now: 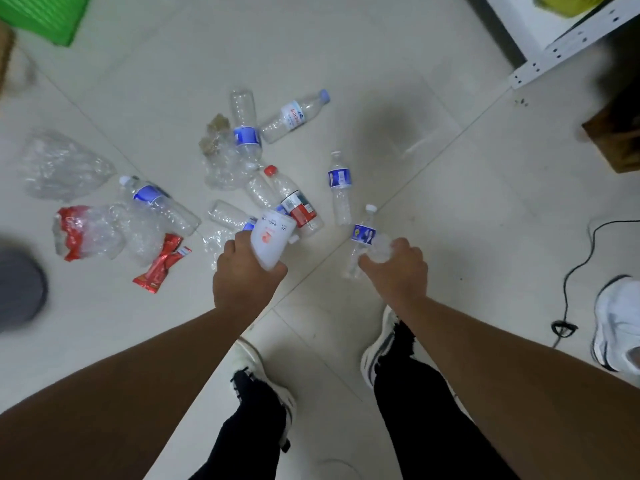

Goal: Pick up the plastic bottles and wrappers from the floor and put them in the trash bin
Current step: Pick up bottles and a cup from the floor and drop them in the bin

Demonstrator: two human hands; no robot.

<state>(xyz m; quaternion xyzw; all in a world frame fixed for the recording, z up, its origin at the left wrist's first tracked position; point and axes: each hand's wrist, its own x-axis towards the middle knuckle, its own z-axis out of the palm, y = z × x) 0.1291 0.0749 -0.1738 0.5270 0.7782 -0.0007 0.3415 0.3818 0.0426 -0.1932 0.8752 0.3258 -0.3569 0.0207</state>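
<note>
While both arms reach down over the pale tiled floor [450, 209], the left hand [244, 277] grips a squat milky-white plastic bottle [272, 239], fingers curled round it. Right hand [398, 270] holds a small clear water bottle with a blue label [362, 237] by its lower end. Beyond, near left, a red foil wrapper [161, 265]; farther, a red-capped clear bottle [294, 200] and more clear bottles well apart. Far left corner: green plastic basket [41, 15].

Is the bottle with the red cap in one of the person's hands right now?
No, the red-capped bottle lies on the floor, while the left hand grips a white bottle and the right hand a clear bottle.
</note>
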